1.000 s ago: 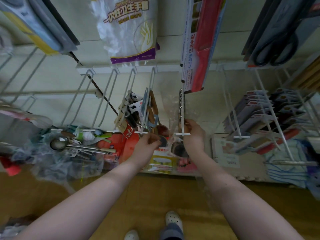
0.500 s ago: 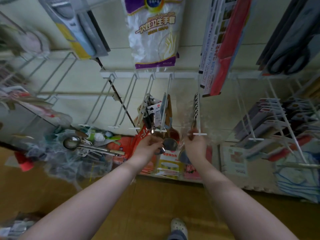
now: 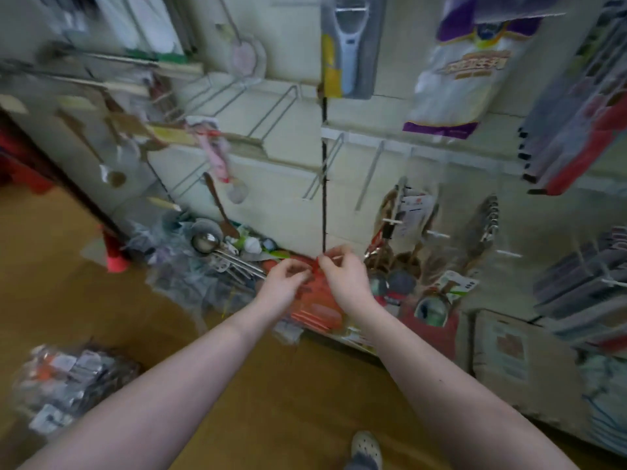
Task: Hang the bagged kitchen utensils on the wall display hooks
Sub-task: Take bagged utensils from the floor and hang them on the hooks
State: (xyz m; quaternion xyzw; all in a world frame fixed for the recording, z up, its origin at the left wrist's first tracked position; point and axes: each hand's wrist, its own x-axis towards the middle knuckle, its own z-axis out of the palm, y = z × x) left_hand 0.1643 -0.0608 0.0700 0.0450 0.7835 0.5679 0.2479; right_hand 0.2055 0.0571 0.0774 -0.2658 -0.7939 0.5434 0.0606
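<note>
Both hands meet low in front of the wall, over a red packaged item (image 3: 317, 301) that leans at the shelf's foot. My left hand (image 3: 285, 284) has its fingers curled at the pack's upper edge, and my right hand (image 3: 344, 278) pinches the same top edge. The frame is blurred, so the exact grip is unclear. Bagged utensils (image 3: 412, 225) hang on white wire hooks to the right, with more bagged ones (image 3: 483, 225) on the neighbouring hook. Bare wire hooks (image 3: 324, 167) stick out of the wall above my hands.
A heap of bagged ladles and spoons (image 3: 210, 256) lies on the floor at the left. Another bag of packed items (image 3: 64, 378) sits near the lower left. Glove packs (image 3: 464, 69), a peeler card (image 3: 349, 45) and a cardboard box (image 3: 515, 361) surround the spot.
My hands left the hook with the bagged utensils and dropped left and down to the red pack. The view swung left, bringing the floor heap toward the middle.
</note>
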